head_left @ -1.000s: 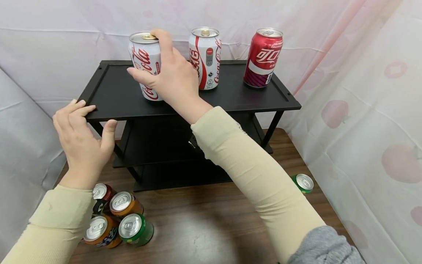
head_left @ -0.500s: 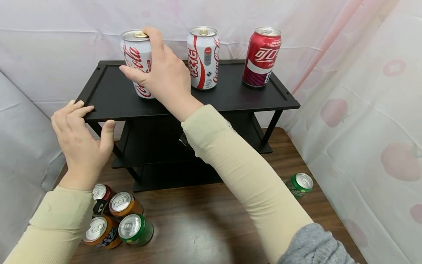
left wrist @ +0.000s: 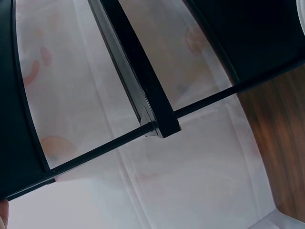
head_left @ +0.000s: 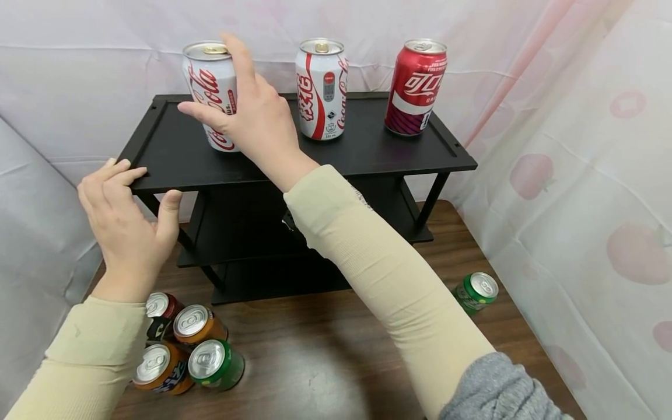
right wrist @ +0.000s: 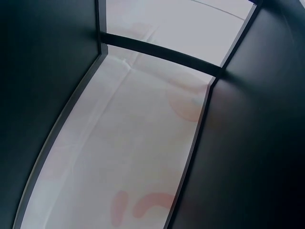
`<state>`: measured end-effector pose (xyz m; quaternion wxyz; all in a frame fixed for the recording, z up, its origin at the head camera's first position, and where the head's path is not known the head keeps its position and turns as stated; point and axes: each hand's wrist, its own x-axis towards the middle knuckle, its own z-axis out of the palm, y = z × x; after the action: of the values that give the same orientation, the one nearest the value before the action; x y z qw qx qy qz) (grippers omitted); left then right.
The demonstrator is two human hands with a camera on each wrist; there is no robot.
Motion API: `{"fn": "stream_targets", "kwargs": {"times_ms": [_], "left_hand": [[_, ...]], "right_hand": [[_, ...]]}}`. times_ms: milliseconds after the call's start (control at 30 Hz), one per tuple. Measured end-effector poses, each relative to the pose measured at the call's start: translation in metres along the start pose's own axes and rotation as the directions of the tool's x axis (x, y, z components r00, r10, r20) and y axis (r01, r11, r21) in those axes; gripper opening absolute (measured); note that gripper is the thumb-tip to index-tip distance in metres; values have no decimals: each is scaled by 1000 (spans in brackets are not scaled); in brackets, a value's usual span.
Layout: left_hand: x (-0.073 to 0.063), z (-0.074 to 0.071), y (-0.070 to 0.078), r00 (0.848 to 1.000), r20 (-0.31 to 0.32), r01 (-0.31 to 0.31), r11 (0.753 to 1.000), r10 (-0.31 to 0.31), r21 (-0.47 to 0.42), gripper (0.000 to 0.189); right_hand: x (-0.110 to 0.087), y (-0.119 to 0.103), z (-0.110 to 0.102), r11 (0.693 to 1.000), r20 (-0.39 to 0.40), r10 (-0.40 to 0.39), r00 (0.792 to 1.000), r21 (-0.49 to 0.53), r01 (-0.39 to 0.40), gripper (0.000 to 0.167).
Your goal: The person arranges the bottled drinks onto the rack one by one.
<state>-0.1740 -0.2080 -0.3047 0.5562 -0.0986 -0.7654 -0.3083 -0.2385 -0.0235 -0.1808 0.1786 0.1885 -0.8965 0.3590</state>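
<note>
Hands, head view: left hand (head_left: 123, 219) wide, fingers resting on the left edge of the black top shelf (head_left: 170, 143). Right hand (head_left: 265, 119) also wide: thumb straight across the front of the white cola can (head_left: 210, 81), index finger at its rim, remaining fingers hidden. Can appears upright on the shelf's left part, apart from the middle white can (head_left: 321, 99). Step, as judged: positioning that can; next move likely calls for easing fingers clear without tipping it.

Left wrist view: black framework (left wrist: 145, 76), a fingertip (left wrist: 3, 214) at lower left.

Right wrist view: dark panels (right wrist: 43, 71); hand out of sight.
</note>
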Motion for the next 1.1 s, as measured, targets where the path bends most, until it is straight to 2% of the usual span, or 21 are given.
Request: {"fn": "stream_targets", "kwargs": {"times_ms": [200,433,800,1100], "left_hand": [[0,1,0,1000,-4,-1,1000,1,5,79],[0,0,-1,1000,2,7,1000,-7,4,81],[0,-1,-3,1000,3,0,1000,0,7,82],[0,-1,-6,1000,11,-7,1000,7,-1,82]], "right_hand": [[-1,1,-2,988,69,3,998,156,-13,106],[-2,1,-2,981,88,9,996,194,-26,107],[-5,3,-3,970,52,31,998,241,-43,107],[-15,9,-9,940,-20,6,1000,342,1,91]]}}
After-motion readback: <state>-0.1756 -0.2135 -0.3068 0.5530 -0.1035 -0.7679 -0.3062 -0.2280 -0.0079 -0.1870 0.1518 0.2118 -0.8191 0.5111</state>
